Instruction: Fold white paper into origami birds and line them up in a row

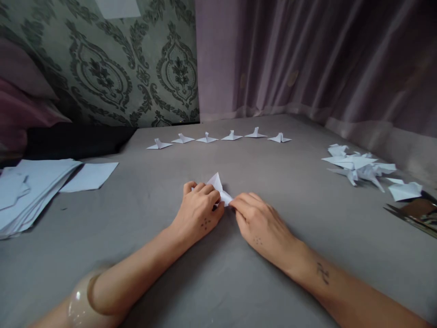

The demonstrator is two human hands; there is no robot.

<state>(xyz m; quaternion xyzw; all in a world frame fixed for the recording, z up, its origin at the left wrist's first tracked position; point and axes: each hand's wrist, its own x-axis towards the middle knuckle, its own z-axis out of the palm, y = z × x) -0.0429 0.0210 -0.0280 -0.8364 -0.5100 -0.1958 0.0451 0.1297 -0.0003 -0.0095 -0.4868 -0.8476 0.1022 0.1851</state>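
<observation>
A grey cloth-covered surface spread beneath and around both hands, with a mauve draped curtain beyond them to the right. Left of the hands lay a stack of white paper sheets, cut off by the frame's edge. The left hand was curled, fingers bent over the near left part of the work; its fingertips were hidden, so whether it gripped or only pressed could not be told. The right hand was closed, thumb and forefinger pinching the work's right corner. Well to the right of that hand sat a heap of white folded-paper shapes, overlapping too much to count. Nearer, past its right side, thin grey metal blades were cut off, the rest hard to make out. Beyond both hands stood a row of six small white folded-paper figures, each with an upright point above flat wings. Smallest, between the hands, was the single white folded-paper piece, its pointed flap upright, a creased corner slanting right, its left part covered.
</observation>
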